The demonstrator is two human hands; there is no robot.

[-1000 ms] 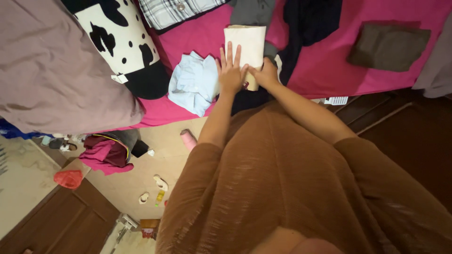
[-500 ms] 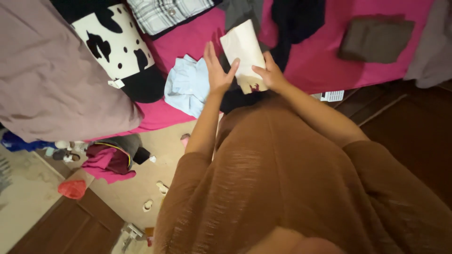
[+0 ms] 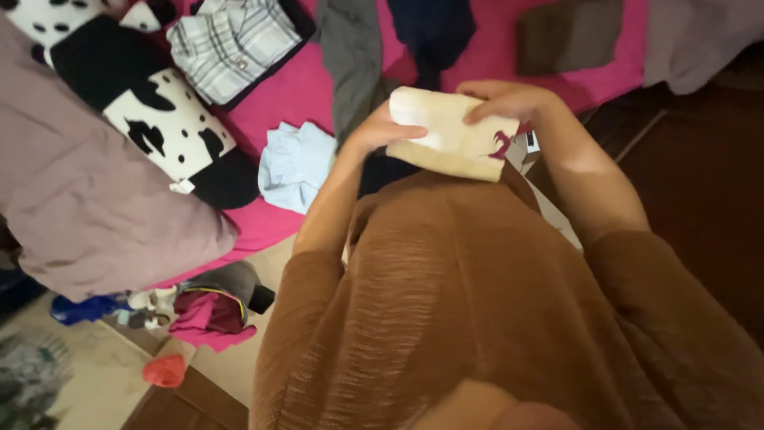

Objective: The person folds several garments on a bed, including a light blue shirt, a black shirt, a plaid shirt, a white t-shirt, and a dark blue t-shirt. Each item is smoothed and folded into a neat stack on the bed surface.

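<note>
Folded cloth: you hold a cream folded cloth (image 3: 450,131) above your lap, at the edge of the pink bed (image 3: 270,95); a small dark red mark sits at its right corner.
Left hand: your left hand (image 3: 380,131) grips its left end, fingers curled, thumb on top.
Right hand: your right hand (image 3: 509,99) pinches the top right edge, fingers pressed together.
Label: a small white tag (image 3: 182,187) hangs from the cow-print cushion (image 3: 171,127).
Hidden: your brown sleeves cover the floor below; the plaid shirt (image 3: 231,44) is cut off at the top.

Pink bedspread (image 3: 294,87), plaid shirt (image 3: 231,44) (folded), cow-print pillow (image 3: 171,131), brown cloth (image 3: 569,36)
</note>
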